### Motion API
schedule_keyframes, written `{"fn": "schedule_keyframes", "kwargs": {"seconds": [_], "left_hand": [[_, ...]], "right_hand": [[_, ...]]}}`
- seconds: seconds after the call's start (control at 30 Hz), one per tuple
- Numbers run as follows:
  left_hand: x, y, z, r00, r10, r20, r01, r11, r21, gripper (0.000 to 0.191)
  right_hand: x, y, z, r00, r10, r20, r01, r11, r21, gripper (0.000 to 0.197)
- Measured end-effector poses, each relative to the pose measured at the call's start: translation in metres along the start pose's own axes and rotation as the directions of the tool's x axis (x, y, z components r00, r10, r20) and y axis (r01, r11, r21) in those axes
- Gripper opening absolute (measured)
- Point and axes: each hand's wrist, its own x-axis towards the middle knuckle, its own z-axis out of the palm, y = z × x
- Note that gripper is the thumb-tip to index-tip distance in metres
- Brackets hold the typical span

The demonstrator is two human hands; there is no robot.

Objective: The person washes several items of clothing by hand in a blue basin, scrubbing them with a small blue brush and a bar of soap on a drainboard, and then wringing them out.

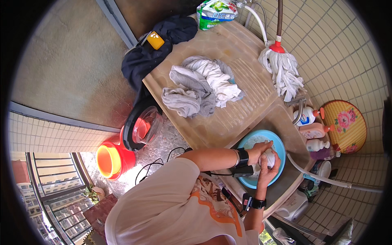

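Over a light-blue plastic basin [282, 144], both hands grip a small bunched white cloth [269, 159]. My left hand [256, 152] is on the upper-left side of the cloth. My right hand [269, 173] wraps it from below, fingers along its right side. Part of the cloth is hidden by the fingers. Whitish suds [252, 141] show in the basin, which stands in the brown sink [291, 147]. Beside it, on the ribbed washboard counter [251, 88], lies a heap of wet-looking grey cloth [196, 88] and white cloth [217, 76].
Pump bottles [306, 118] and a round floral mat [344, 125] line the tiled wall. A white hose [318, 177] runs over the sink edge near the tap [300, 113]. A mop [281, 67] hangs behind. Dark clothing [134, 65] drapes the counter's left edge; red buckets [130, 156] stand below.
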Motion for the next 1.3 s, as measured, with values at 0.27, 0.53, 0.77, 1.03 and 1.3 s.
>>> {"fn": "schedule_keyframes", "kwargs": {"seconds": [0.27,0.53,0.77,1.03,1.3], "left_hand": [[0.028,-0.021,-0.005,0.958,0.047,-0.281,-0.010,0.991,0.131,0.041],[0.036,-0.038,-0.006,0.879,0.429,-0.210,-0.170,0.692,0.701,0.047],[0.011,-0.018,0.009,0.907,0.389,-0.158,-0.104,0.573,0.813,0.051],[-0.029,0.076,0.029,0.962,0.206,0.182,-0.271,0.595,0.757,0.049],[-0.109,0.179,0.040,0.859,0.511,0.032,-0.459,0.743,0.487,0.022]], "right_hand": [[0.007,0.014,0.003,0.979,0.184,-0.091,-0.174,0.979,0.106,0.030],[0.006,0.025,-0.001,0.857,0.509,-0.076,-0.402,0.755,0.518,0.025],[0.003,0.053,-0.008,0.757,0.649,0.074,-0.493,0.494,0.716,0.031],[0.028,0.004,-0.022,0.821,0.413,0.394,-0.505,0.205,0.838,0.047],[0.069,0.069,-0.031,0.732,0.363,0.576,-0.655,0.608,0.449,0.062]]}}
